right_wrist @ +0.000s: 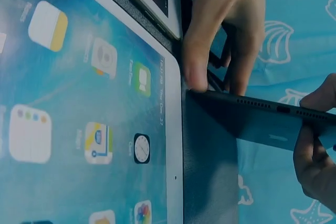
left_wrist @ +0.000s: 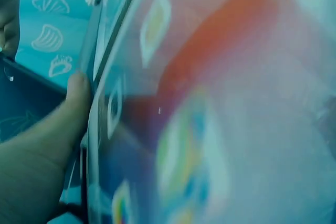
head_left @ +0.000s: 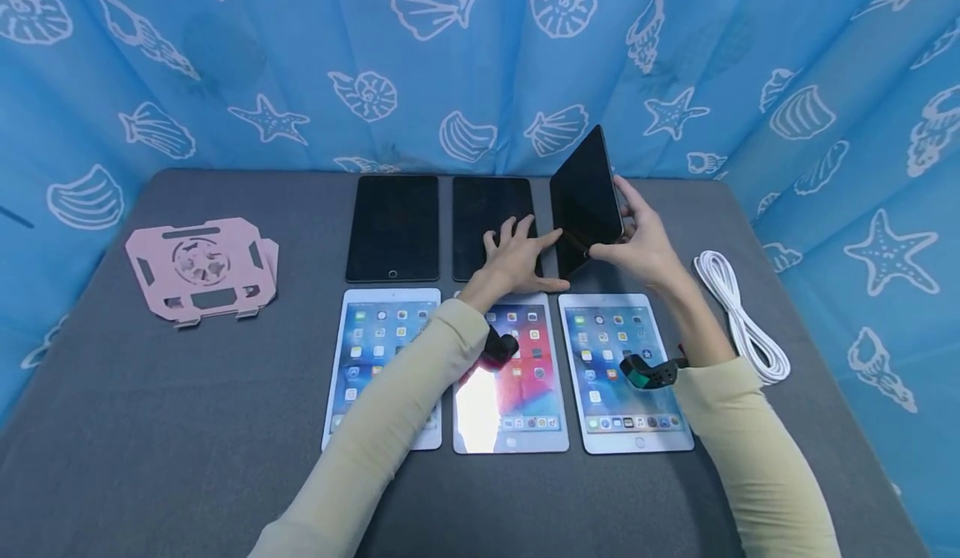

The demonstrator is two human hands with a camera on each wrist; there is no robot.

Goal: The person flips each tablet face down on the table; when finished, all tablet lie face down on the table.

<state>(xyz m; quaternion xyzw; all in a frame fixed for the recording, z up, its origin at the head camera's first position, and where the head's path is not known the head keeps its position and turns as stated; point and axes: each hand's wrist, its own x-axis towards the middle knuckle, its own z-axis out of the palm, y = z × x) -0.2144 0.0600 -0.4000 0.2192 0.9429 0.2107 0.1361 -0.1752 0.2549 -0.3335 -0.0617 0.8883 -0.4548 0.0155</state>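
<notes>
A black tablet [head_left: 581, 195] stands tilted up on the far right of the back row. My right hand [head_left: 641, 237] grips its right side, thumb on the screen side and fingers behind. My left hand [head_left: 513, 259] is spread beside it, with thumb and forefinger at the tablet's left edge and the other fingers over the middle black tablet [head_left: 487, 199]. In the right wrist view, the left hand [right_wrist: 233, 14] touches one end of the raised tablet [right_wrist: 252, 116]. The left wrist view is mostly filled by a blurred, lit white tablet [left_wrist: 220, 103].
Another black tablet [head_left: 392, 228] lies at back left. In front lie three lit white tablets, left [head_left: 378, 324], middle [head_left: 536, 358] and right [head_left: 618, 333]. A pink stand [head_left: 159, 262] is on the left; a coiled white cable [head_left: 742, 324] lies right. A blue shell-print curtain [head_left: 300, 66] hangs behind.
</notes>
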